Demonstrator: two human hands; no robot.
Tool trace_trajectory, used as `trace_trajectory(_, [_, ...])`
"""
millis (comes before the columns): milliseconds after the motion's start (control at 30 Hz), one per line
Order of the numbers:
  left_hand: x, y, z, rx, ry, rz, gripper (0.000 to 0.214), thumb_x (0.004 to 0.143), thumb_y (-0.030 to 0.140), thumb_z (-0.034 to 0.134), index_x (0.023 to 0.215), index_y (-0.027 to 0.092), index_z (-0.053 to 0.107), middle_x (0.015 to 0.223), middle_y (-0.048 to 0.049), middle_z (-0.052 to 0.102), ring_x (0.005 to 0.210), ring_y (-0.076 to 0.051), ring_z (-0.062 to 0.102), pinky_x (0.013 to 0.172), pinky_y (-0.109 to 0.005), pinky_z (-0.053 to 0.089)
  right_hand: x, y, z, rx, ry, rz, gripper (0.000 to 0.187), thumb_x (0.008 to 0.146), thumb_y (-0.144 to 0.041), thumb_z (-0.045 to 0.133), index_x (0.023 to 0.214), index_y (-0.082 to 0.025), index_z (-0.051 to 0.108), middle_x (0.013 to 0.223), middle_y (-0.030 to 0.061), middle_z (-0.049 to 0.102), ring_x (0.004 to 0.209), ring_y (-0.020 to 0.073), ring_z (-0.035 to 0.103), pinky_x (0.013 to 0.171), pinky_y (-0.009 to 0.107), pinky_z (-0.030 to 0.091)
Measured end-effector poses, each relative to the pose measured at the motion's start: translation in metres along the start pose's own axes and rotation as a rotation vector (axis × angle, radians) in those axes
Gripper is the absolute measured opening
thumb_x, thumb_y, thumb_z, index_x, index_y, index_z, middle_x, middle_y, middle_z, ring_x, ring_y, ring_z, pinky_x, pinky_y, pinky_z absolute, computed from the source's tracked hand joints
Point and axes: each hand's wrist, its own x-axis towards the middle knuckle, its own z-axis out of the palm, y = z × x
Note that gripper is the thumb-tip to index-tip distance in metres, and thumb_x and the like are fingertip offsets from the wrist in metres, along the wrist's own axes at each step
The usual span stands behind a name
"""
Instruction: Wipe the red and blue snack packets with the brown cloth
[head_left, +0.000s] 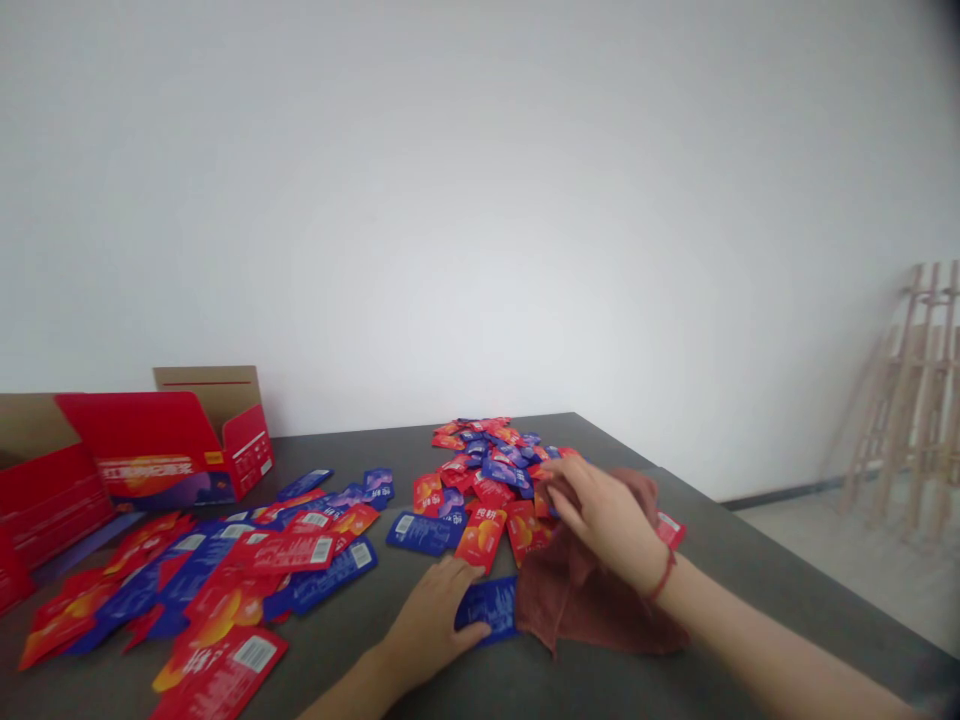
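Observation:
My left hand (431, 625) is at the left end of a blue sachet (493, 608), its thumb and fingers closed about that end. The sachet lies on the dark table, and its right end meets a brown cloth (581, 610). My right hand (604, 515), with a red cord at the wrist, is on the upper part of the crumpled cloth, fingers curled around it. Just beyond both hands, a heap of red and blue sachets (495, 490) stretches toward the wall. A red sachet (670, 530) shows partly from behind the right wrist.
More red and blue sachets (300, 550) are strewn in a pile to the left. Behind them stands an open red carton (161, 450), beside another carton (52, 500) cut off by the left edge. A wooden rack (915, 400) is on the floor at far right.

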Motion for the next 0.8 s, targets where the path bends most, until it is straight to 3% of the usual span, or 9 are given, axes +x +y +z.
trace_trajectory(67, [0.000, 0.000, 0.001, -0.004, -0.011, -0.018, 0.055, 0.075, 0.033, 0.072, 0.126, 0.024, 0.053, 0.131, -0.0081, 0.055, 0.124, -0.031, 0.045, 0.108, -0.049, 0.031, -0.041, -0.009, 0.012, 0.136, -0.228, 0.150, 0.035, 0.091, -0.028, 0.046, 0.126, -0.020, 0.051, 0.110, 0.0077, 0.065, 0.096, 0.0193, 0.062, 0.084, 0.031, 0.048])
trace_trajectory(100, [0.001, 0.000, 0.001, -0.003, -0.017, -0.032, 0.057, 0.075, 0.033, 0.073, 0.126, 0.024, 0.053, 0.131, -0.0083, 0.055, 0.125, -0.032, 0.044, 0.108, -0.049, 0.030, -0.061, -0.010, 0.020, 0.182, -0.343, 0.158, 0.043, 0.088, -0.032, 0.051, 0.130, -0.020, 0.049, 0.117, 0.0092, 0.064, 0.101, 0.0213, 0.061, 0.086, 0.033, 0.048])
trace_trajectory(167, [0.001, 0.001, 0.001, -0.001, -0.027, -0.060, 0.058, 0.073, 0.034, 0.074, 0.126, 0.023, 0.053, 0.131, -0.0087, 0.054, 0.125, -0.032, 0.043, 0.108, -0.049, 0.029, -0.096, -0.006, 0.035, 0.211, -0.559, 0.014, 0.061, 0.079, -0.039, 0.062, 0.134, -0.020, 0.048, 0.134, 0.0133, 0.054, 0.121, 0.0302, 0.049, 0.099, 0.042, 0.041])
trace_trajectory(267, [0.003, 0.004, -0.002, -0.003, -0.041, -0.062, 0.052, 0.072, 0.034, 0.076, 0.119, 0.024, 0.057, 0.125, -0.0068, 0.057, 0.119, -0.030, 0.046, 0.104, -0.046, 0.032, -0.119, 0.004, 0.046, 0.129, -0.683, -0.050, 0.054, 0.080, -0.031, 0.058, 0.133, -0.029, 0.051, 0.136, 0.0090, 0.053, 0.123, 0.0327, 0.047, 0.100, 0.048, 0.038])
trace_trajectory(367, [0.003, 0.006, -0.004, -0.009, -0.050, -0.035, 0.045, 0.072, 0.033, 0.076, 0.113, 0.025, 0.060, 0.118, -0.0039, 0.058, 0.114, -0.027, 0.049, 0.101, -0.042, 0.034, -0.110, 0.000, 0.050, -0.006, -0.638, 0.037, 0.048, 0.075, -0.027, 0.060, 0.124, -0.026, 0.058, 0.122, 0.0093, 0.061, 0.109, 0.0303, 0.056, 0.094, 0.043, 0.041])
trace_trajectory(467, [0.003, 0.007, -0.005, -0.022, -0.048, -0.027, 0.052, 0.072, 0.032, 0.076, 0.119, 0.027, 0.056, 0.120, -0.0038, 0.056, 0.115, -0.027, 0.047, 0.100, -0.040, 0.033, -0.082, -0.017, 0.061, -0.135, -0.561, 0.160, 0.031, 0.081, -0.023, 0.053, 0.111, -0.022, 0.061, 0.107, 0.0105, 0.066, 0.097, 0.0271, 0.061, 0.085, 0.037, 0.044])
trace_trajectory(633, [0.001, 0.003, -0.009, -0.031, -0.038, -0.066, 0.048, 0.070, 0.038, 0.078, 0.112, 0.024, 0.058, 0.116, -0.0040, 0.057, 0.110, -0.027, 0.048, 0.096, -0.039, 0.034, -0.045, -0.040, 0.086, -0.332, -0.557, 0.278, 0.029, 0.083, -0.018, 0.052, 0.110, -0.014, 0.061, 0.098, 0.0154, 0.066, 0.091, 0.0298, 0.061, 0.077, 0.039, 0.042])
trace_trajectory(800, [0.004, -0.004, -0.013, -0.086, -0.114, 0.008, 0.051, 0.075, 0.041, 0.076, 0.121, 0.028, 0.057, 0.121, -0.0037, 0.056, 0.113, -0.027, 0.047, 0.099, -0.041, 0.032, -0.040, -0.037, 0.067, -0.315, -0.655, 0.208, 0.019, 0.086, -0.023, 0.053, 0.096, -0.015, 0.067, 0.095, 0.0129, 0.068, 0.090, 0.0281, 0.061, 0.080, 0.040, 0.040])
